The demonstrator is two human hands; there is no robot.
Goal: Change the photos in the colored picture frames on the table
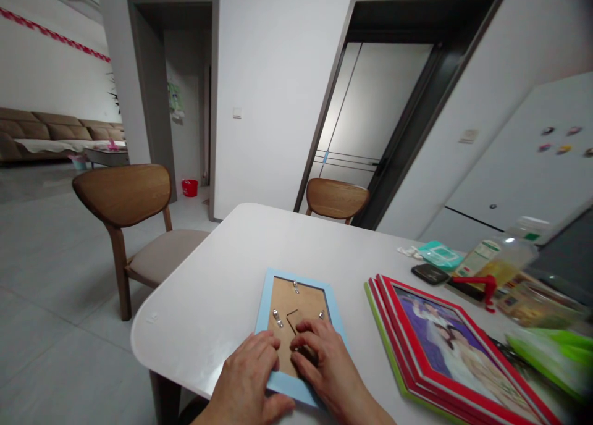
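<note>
A light blue picture frame (pixel 265 299) lies on the white table with its brown backing board (pixel 303 299) facing up. Small metal clips show on the board: a top clip (pixel 296 286), a left clip (pixel 277 318) and a right clip (pixel 321 314). A thin angled slot (pixel 291 322) is near the middle. My left hand (pixel 250 369) grips the frame's lower left side, fingers over the edge and thumb by the bottom. My right hand (pixel 324 357) bends over the lower board, thumb and index fingertips close together. Whatever lies between them is too small to name.
Stacked red and green picture frames (pixel 417 357), a photo on top, lie to the right. Behind them are a black object (pixel 430 274), a wipes pack (pixel 440 255), a bottle (pixel 498 258) and a green bag (pixel 556 357). Wooden chairs (pixel 125 193) stand around the white table (pixel 204 301).
</note>
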